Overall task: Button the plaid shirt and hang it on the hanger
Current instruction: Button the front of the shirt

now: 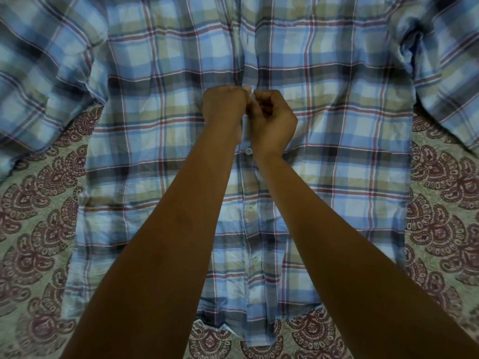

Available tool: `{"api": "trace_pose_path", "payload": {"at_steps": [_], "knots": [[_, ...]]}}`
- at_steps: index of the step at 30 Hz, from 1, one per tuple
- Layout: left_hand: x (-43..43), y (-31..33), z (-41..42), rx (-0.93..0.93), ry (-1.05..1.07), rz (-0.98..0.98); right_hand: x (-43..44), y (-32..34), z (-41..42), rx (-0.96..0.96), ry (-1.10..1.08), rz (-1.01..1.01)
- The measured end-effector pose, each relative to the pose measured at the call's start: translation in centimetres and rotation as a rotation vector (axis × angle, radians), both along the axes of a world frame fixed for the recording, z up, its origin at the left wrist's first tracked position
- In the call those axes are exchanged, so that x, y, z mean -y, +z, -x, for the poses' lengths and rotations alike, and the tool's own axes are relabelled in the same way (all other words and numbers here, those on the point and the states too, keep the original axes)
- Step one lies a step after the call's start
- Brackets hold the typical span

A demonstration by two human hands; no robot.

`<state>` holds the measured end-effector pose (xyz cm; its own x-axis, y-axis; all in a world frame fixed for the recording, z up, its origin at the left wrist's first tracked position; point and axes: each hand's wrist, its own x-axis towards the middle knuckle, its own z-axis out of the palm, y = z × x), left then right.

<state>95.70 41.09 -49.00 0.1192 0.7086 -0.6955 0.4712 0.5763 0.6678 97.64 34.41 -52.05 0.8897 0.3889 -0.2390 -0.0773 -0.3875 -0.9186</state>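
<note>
Plaid shirt [337, 125] flat, front up, on patterned bedsheet [39, 203], hem near | left hand [224, 107] and right hand [274, 117] touching mid-placket, forearms stretched forward, fingers curled, both pinching shirt edge | buttons [248, 151] closed along nearer placket

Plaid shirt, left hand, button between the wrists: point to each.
plaid shirt [337, 125], head view, front panel.
left hand [224, 106], head view, back of hand.
button [248, 151], head view, its face.

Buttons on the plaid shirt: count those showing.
3 down the plaid shirt: first button at the right wrist, second button between the forearms, third button lower. Others may hide under the left hand and right hand.
</note>
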Motion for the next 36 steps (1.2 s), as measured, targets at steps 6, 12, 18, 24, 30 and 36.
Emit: {"api": "trace_pose_path", "payload": {"at_steps": [6,12,18,24,30,36], "knots": [[0.2,-0.5,0.9,0.053,0.009,-0.123,-1.0,1.0,-2.2,-0.148,0.145,0.137],[0.6,-1.5,1.5,-0.092,-0.248,-0.544,-1.7,1.5,-4.5,-0.264,0.269,0.255],[0.5,-2.0,1.7,-0.099,-0.425,-0.836,-1.8,2.8,-5.7,-0.39,0.278,0.212],[-1.0,-1.8,1.6,-0.12,-0.374,-0.83,-2.1,3.2,-7.0,-0.201,0.427,0.305],[-5.3,-0.3,0.1,-0.018,-0.225,-0.877,-5.4,3.7,-8.2,0.17,0.65,0.242],[-7.8,-0.5,-1.5,-0.108,-0.588,-0.877,-7.5,2.6,-8.8,0.127,0.479,0.242]]}}
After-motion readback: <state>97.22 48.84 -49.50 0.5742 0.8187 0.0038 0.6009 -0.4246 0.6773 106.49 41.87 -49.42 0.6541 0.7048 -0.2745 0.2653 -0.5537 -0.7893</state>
